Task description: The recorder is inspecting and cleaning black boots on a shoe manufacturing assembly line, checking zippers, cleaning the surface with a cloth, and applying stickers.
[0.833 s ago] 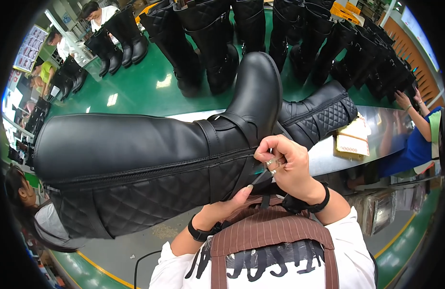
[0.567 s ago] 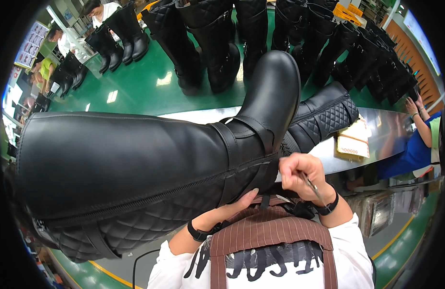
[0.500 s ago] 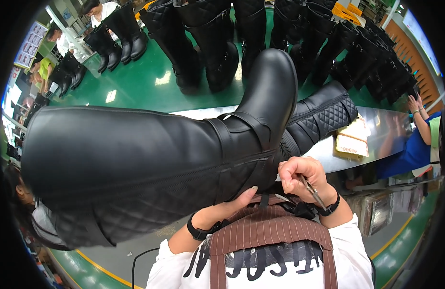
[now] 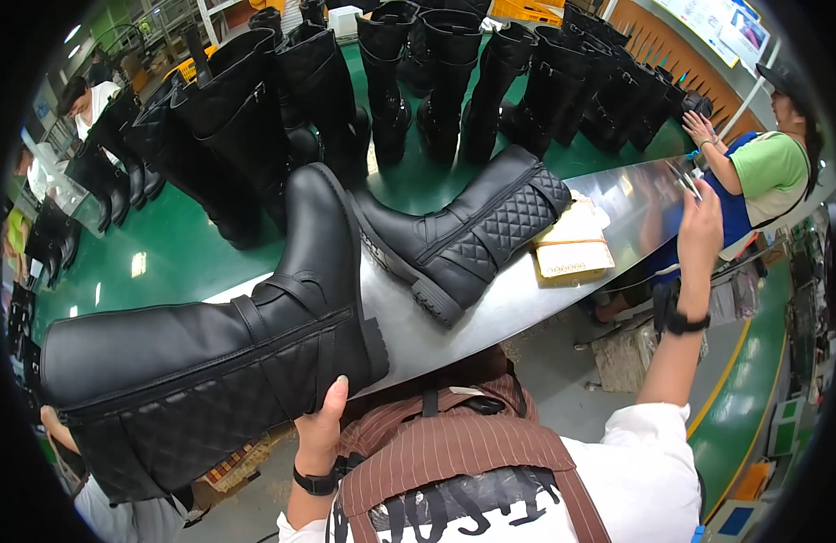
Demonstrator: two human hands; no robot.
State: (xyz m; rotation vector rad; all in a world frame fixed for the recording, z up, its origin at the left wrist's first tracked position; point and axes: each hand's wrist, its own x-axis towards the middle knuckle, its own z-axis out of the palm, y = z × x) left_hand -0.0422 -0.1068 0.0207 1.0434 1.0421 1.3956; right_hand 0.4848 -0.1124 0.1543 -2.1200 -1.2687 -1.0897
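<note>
A tall black boot (image 4: 192,339) with a quilted panel, side zip and ankle straps lies on its side at the left, its toe up. Under its ankle, near the heel, my left hand (image 4: 321,425) grips it, thumb showing. My right hand (image 4: 701,220) is raised at the far right, away from the boot. Its fingers close on a slim two-pronged metal tool (image 4: 684,178); I cannot tell whether it is tweezers or small scissors. Another black boot (image 4: 477,237) lies on the metal tabletop (image 4: 418,348), beside a banded stack of yellowish paper slips (image 4: 574,253).
Several upright black boots (image 4: 450,81) line the far side of the green table (image 4: 187,271). A co-worker in a green top (image 4: 769,167) stands at the right, hands near the row. Another person in white (image 4: 99,104) is at the far left. Wrapped bundles (image 4: 622,357) sit below the tabletop.
My right hand has moved from beside the boot's heel out to the far right with the metal tool. The boot and my left hand now appear farther left; more of the second boot shows.
</note>
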